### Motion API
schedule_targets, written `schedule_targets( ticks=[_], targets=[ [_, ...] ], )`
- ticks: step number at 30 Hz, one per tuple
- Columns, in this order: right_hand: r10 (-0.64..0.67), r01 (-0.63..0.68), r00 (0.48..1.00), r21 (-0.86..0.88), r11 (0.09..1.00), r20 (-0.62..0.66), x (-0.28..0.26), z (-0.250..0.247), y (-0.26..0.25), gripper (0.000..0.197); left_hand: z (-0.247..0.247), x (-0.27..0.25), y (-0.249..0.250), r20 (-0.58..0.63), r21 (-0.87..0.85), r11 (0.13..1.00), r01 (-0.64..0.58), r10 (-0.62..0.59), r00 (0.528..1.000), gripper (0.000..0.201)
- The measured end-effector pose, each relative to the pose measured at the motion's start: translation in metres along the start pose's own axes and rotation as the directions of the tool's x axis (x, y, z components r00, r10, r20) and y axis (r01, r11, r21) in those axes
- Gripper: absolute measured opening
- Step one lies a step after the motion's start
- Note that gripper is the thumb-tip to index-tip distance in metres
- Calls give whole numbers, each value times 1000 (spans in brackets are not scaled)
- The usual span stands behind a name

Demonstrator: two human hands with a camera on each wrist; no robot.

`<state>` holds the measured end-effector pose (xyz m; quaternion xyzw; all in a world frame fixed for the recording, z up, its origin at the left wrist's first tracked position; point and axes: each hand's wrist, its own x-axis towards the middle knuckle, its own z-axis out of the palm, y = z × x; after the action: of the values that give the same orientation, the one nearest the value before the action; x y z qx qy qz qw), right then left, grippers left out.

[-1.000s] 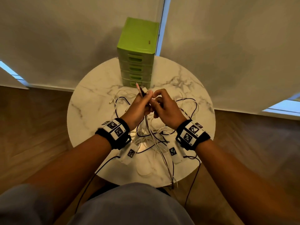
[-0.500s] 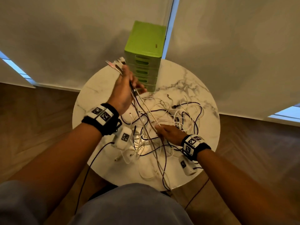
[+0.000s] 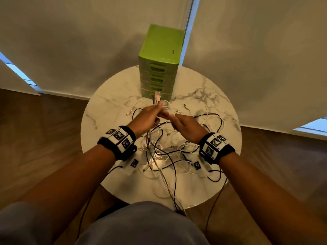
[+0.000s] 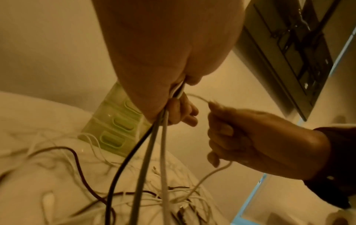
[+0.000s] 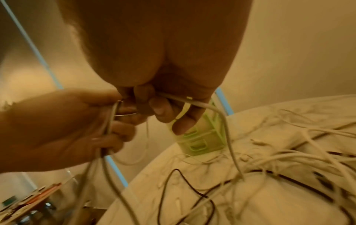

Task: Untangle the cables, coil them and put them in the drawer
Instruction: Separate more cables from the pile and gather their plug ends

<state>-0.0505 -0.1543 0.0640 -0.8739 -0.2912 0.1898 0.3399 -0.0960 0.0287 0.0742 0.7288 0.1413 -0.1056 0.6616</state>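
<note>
A tangle of white and black cables (image 3: 169, 151) lies on the round marble table (image 3: 106, 121). My left hand (image 3: 155, 112) grips a bundle of cables (image 4: 154, 152), black, grey and white, above the pile. Their plug ends (image 3: 157, 97) stick up past its fingers. My right hand (image 3: 174, 119) is right beside it, fingers curled round a thin white cable (image 5: 194, 104) that runs down into the tangle. The right hand (image 4: 250, 137) shows the same hold in the left wrist view. The green drawer unit (image 3: 159, 68) stands at the table's far edge, all drawers closed.
Some cables (image 3: 173, 197) hang over the table's near edge toward my lap. Loose plug ends (image 3: 185, 105) lie to the right of the drawer unit. Light blinds and a wooden floor surround the table.
My left hand has come down from high on the left to the centre, still holding the bundle. My right hand has lifted off the pile with a white cable and met it.
</note>
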Motion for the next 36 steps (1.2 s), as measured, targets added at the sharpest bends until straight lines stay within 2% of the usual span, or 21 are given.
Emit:
schedule_targets(
  ticks=[3, 7, 10, 14, 16, 17, 18, 20, 23, 26, 28, 31, 36],
  targets=[
    [-68, 70, 995, -17, 997, 69, 1, 5, -21, 41, 10, 6, -1, 14, -136, 990, -43, 45, 999, 49],
    [-37, 29, 994, 69, 997, 107, -4, 13, -20, 53, 8, 14, 4, -47, -233, 962, -143, 136, 990, 43],
    [-21, 12, 993, 74, 997, 117, -8, 21, 5, 58, -3, 13, 14, -92, -441, 870, -219, 198, 976, 42],
    [38, -32, 985, -40, 999, 166, -15, 29, 48, 57, -30, 10, 31, -152, -557, 784, -274, 228, 962, 44],
    [24, -1, 983, -125, 992, 184, -23, 30, 69, 59, -48, 11, 41, -183, -604, 738, -302, 240, 953, 44],
    [28, 8, 979, -172, 985, 203, -27, 30, 74, 54, -57, 13, 45, -195, -611, 728, -311, 242, 950, 44],
    [42, 4, 977, -216, 976, 210, -28, 29, 79, 47, -65, 13, 48, -206, -594, 739, -317, 242, 948, 44],
    [112, -83, 984, -205, 975, 135, -27, 26, 77, 43, -70, 12, 49, -208, -479, 824, -304, 230, 951, 43],
    [191, -190, 981, 21, 982, -43, -11, 19, 54, 45, -59, 4, 41, -136, -218, 952, -216, 190, 972, 41],
    [112, -90, 982, 144, 986, -155, 4, 11, 22, 46, -42, -1, 24, -29, -41, 993, -111, 110, 993, 42],
    [32, -6, 986, 154, 988, -165, 10, 6, 0, 42, -29, -2, 13, 17, 25, 998, -63, 62, 998, 48],
    [-54, 73, 995, 223, 972, -87, 12, 7, -22, 38, -15, -6, 11, 32, -54, 998, -37, 39, 999, 48],
    [-119, 103, 993, 336, 936, 25, 7, 13, -26, 42, -8, -5, 22, -35, -186, 974, -126, 122, 992, 36]
  ],
)
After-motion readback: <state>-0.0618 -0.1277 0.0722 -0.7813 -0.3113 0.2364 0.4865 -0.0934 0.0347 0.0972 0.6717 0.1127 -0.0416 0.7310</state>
